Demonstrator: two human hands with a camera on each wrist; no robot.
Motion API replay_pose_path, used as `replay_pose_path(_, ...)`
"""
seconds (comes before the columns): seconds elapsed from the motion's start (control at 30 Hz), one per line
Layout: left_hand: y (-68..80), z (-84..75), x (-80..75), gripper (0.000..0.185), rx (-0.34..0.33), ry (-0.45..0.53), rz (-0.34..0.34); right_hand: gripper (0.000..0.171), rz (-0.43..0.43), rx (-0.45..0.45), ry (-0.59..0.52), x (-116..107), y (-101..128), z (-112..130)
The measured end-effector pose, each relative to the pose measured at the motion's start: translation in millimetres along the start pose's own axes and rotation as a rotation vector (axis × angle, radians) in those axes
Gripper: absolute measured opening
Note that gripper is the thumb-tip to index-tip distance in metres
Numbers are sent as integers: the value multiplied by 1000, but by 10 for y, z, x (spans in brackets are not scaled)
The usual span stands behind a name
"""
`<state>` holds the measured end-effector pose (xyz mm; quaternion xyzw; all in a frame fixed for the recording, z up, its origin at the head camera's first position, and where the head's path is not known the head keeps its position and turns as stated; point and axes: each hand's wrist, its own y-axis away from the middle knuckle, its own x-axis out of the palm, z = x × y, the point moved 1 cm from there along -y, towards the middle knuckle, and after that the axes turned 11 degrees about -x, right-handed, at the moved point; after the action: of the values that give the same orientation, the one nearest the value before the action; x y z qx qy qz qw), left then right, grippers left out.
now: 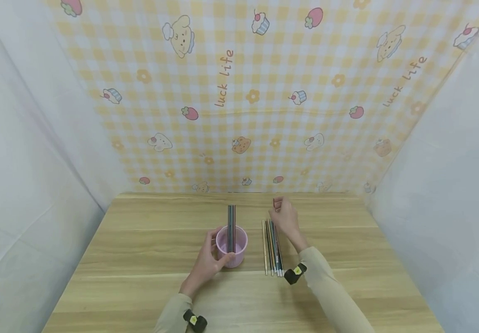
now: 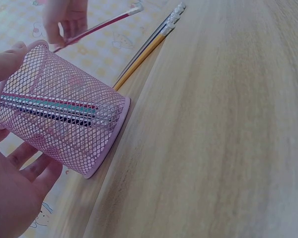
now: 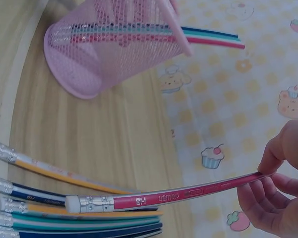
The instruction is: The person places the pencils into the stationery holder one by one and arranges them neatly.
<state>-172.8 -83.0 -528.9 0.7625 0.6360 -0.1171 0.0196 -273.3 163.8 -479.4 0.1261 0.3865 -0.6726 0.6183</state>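
A pink mesh cup stands on the wooden table with a few pencils upright in it. My left hand grips the cup from its left side, thumb and fingers curled round the mesh. My right hand pinches one end of a red pencil and holds it just above a row of several pencils lying right of the cup. The red pencil's eraser end hovers over that row.
A checked cartoon cloth hangs behind the table, and white sheets close off both sides. The table's far edge lies just beyond my right hand. Bare wood stretches left of the cup and right of the pencil row.
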Motion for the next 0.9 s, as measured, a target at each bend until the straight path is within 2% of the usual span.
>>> replay_pose_path(0.23,10,-44,-19,80,-41,18,30,31,-34,-71,-39,-67,-29,208)
replay_pose_path(0.5,-2,-15,-18,81,-45,13,35,33,-59,-54,-138,-140,-25,524)
replay_pose_path(0.67,-48,216,25,82,-28,8,-13,33,-99,-98,-205,-165,-25,667)
replay_pose_path(0.73,-52,251,33,82,-24,1,-23,33,-111,-133,-219,-171,-33,706)
replay_pose_path(0.9,-8,39,-4,81,-40,18,17,30,-167,-195,-249,-172,-74,809)
